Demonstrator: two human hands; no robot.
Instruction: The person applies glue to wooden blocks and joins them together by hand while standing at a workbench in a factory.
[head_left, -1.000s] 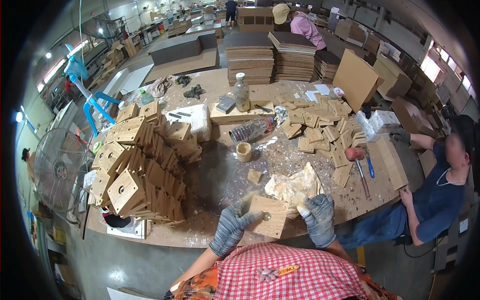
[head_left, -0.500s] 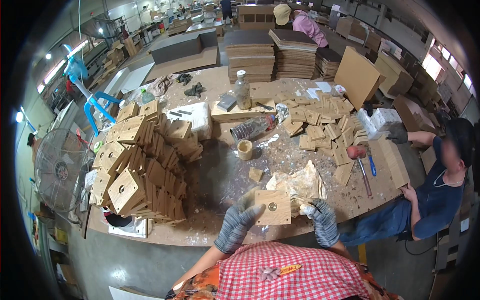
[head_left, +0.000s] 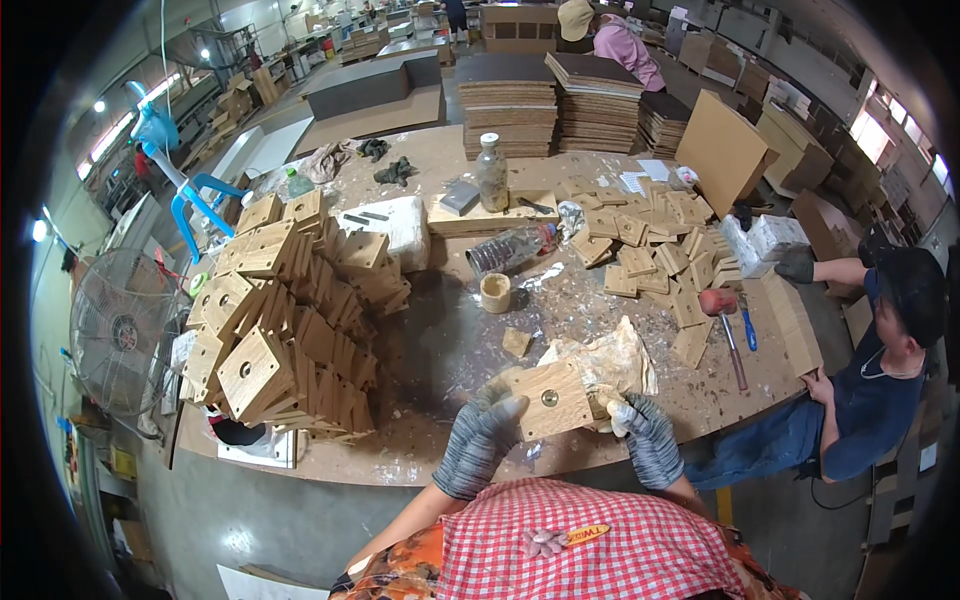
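A square wooden plate (head_left: 552, 402) with a metal-ringed hole in the middle and small corner holes is tilted up in front of me. My left hand (head_left: 483, 435), in a grey knit glove, is closed on its left edge. At the plate's right edge, my gloved right hand (head_left: 645, 440) has its fingers bent together. What those fingers pinch is small and partly hidden. Just beyond them lies a crumpled, stained cream cloth (head_left: 615, 360). A small wooden square (head_left: 516, 342) and a round wooden cup (head_left: 495, 293) sit farther back on the table.
Wooden plates (head_left: 290, 320) form a tall pile at left; more blocks (head_left: 660, 250) lie scattered at right. A red-headed mallet (head_left: 722, 305) and blue-handled tool (head_left: 748, 325) lie nearby. A plastic bottle (head_left: 508, 250) rests on its side. A co-worker (head_left: 885, 350) stands at the right edge.
The wooden plate has tilted slightly, its right side now farther back and the top edge sloping. Both hands still stay at it. The co-worker's head has turned.
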